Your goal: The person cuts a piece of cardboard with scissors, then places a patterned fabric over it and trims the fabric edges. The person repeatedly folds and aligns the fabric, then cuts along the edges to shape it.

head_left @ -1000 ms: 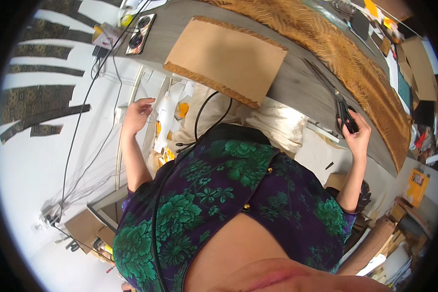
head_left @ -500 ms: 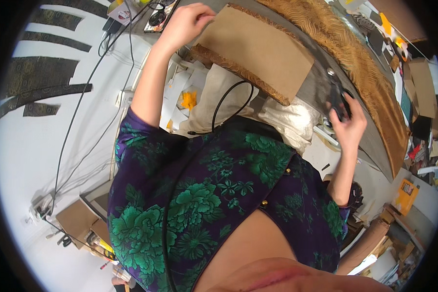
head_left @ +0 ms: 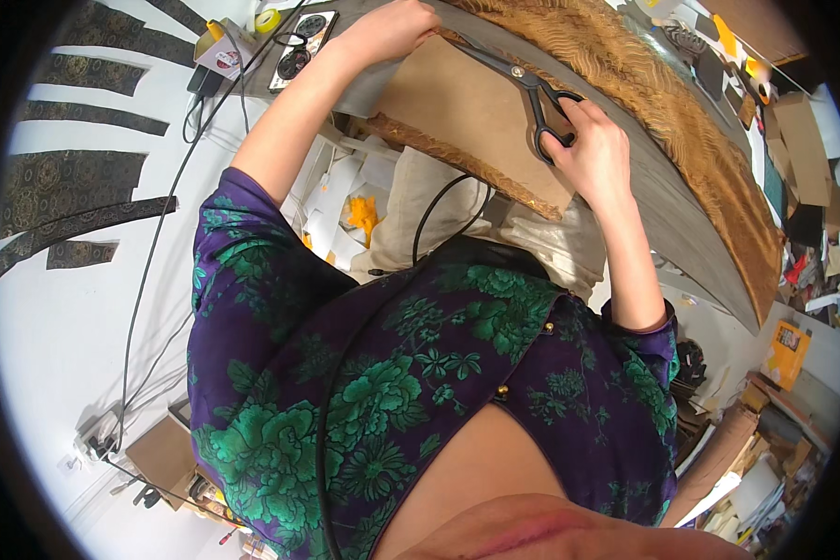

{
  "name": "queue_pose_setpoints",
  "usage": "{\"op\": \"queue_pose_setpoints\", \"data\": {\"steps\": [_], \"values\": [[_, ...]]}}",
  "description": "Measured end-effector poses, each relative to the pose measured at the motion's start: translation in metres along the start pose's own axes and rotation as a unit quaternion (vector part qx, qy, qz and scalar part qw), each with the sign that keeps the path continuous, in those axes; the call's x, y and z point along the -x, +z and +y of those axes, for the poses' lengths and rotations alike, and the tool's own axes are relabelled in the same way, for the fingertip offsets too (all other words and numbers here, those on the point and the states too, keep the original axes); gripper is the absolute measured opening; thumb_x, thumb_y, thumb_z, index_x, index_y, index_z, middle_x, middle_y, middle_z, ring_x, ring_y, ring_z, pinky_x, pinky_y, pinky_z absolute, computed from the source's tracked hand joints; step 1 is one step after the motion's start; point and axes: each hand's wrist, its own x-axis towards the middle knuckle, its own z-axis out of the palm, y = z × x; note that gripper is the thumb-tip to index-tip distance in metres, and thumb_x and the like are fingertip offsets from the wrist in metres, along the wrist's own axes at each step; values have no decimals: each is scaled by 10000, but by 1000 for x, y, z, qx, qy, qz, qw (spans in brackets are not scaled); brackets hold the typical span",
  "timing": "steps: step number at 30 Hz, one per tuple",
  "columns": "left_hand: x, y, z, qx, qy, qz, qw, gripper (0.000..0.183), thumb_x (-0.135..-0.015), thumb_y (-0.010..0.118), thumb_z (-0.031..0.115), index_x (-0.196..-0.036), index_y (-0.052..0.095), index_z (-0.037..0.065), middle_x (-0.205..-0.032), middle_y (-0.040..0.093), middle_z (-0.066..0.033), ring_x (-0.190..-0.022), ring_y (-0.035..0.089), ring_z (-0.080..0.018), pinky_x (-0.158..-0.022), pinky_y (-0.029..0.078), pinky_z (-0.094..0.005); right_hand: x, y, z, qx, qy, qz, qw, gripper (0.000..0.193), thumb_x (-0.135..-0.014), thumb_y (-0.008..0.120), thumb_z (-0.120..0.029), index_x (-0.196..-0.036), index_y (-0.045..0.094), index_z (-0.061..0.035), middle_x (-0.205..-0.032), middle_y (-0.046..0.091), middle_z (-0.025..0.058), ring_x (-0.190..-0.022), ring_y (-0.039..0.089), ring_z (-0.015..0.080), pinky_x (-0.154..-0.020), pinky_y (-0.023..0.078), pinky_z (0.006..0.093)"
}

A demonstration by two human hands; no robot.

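A brown paper sheet lies on the worktable with gold-brown patterned fabric showing along its long edges. At its far left corner my left hand is closed, fingertips pinching the fabric edge; the exact grip is partly hidden. My right hand has its fingers and thumb through the handles of large black scissors. The scissors lie over the sheet's far side, blades pointing left along the far fabric edge toward my left hand. Their handles are spread apart.
A long piece of gold wavy-patterned fabric lies along the table's far side. Cream cloth and a looped black cable are near my body. A power strip and yellow tape roll stand at far left; cardboard boxes at right.
My right hand has brought the scissors left and farther away, from beside the sheet to over its far edge. My left hand has shifted slightly right and away along the corner.
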Motion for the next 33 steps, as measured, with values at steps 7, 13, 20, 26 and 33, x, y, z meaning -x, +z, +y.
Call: {"op": "queue_pose_setpoints", "data": {"steps": [7,13,20,26,33], "values": [[7,-3,6,38,-2,23,999,134,-917,580,101,-1010,595,6,-943,619,-172,-869,608,-406,-744,507,-476,-10,2,-4,3,-43,-20,999,441,-772,761,-248,-1119,647,-2,-1016,674,126,-887,677,326,-779,550,429],[13,5,7,24,-22,23,999,152,-925,568,91,-1047,530,10,-994,592,-171,-888,601,-412,-735,498,-486,-15,6,-10,40,-71,-8,997,393,-788,748,-213,-1100,639,0,-996,664,133,-878,675,333,-770,551,434],[17,15,6,4,7,84,996,116,-937,564,94,-1018,528,19,-966,585,-160,-866,599,-405,-716,496,-484,-11,13,-12,35,-80,-19,996,365,-792,738,-178,-1094,641,4,-974,665,145,-848,681,334,-741,556,444],[37,16,20,42,-43,144,988,101,-941,575,85,-1019,559,23,-950,590,-153,-845,603,-397,-700,502,-460,-5,11,-5,-6,-64,10,998,384,-787,733,-188,-1120,655,-15,-1031,681,142,-864,685,341,-757,563,446],[46,19,20,74,-63,181,979,88,-941,588,81,-1006,572,24,-957,605,-145,-844,613,-393,-699,513,-436,-4,7,-7,-21,-52,8,998,406,-742,744,-239,-1072,693,-9,-1014,693,131,-858,689,324,-767,569,420]]}}
